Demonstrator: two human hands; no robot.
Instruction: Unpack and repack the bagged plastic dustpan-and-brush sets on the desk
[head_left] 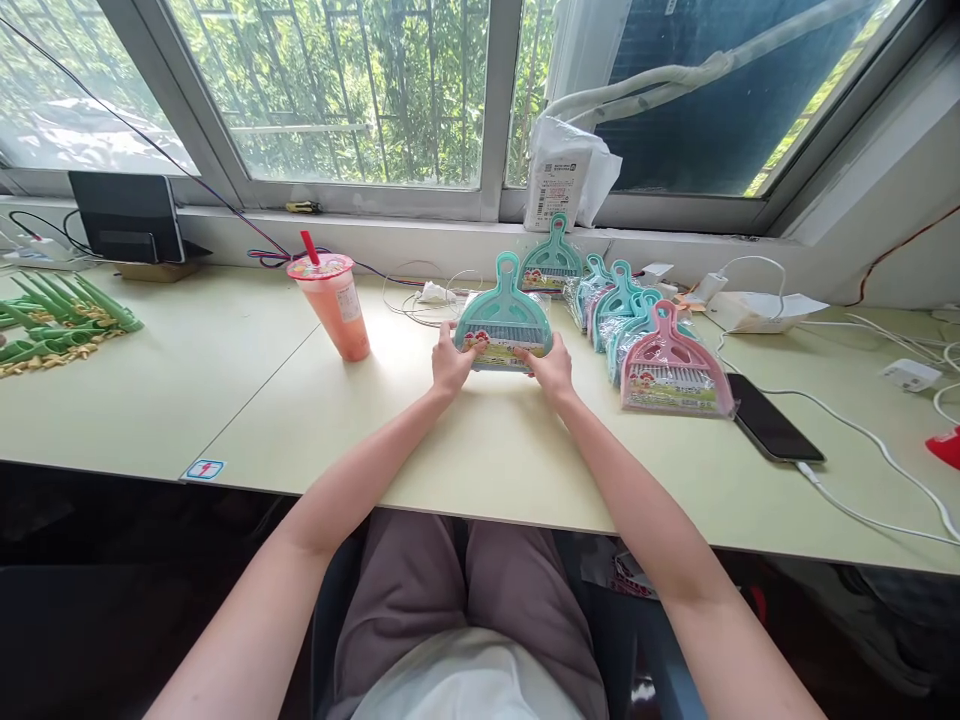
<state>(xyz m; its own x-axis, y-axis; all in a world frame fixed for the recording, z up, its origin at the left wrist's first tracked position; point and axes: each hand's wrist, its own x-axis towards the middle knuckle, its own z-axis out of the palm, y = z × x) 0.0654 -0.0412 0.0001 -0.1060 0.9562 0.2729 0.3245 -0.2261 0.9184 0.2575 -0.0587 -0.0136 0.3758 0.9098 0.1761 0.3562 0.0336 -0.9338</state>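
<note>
A teal dustpan and brush set (504,318) in clear wrap stands upright over the table, its handle pointing up. My left hand (453,362) grips its lower left side, and my right hand (551,366) grips its lower right side, both thumbs on the front label. Just behind it another teal set (551,262) stands near the window ledge. To the right is a row of several wrapped teal sets (619,300), with a pink set (671,372) at its front end.
A pink drink cup (337,310) with a red straw stands left of my hands. A phone (776,420) on a white cable lies at the right. Green bundles (64,315) lie far left, before a tablet (126,218). A white package (559,185) leans at the window.
</note>
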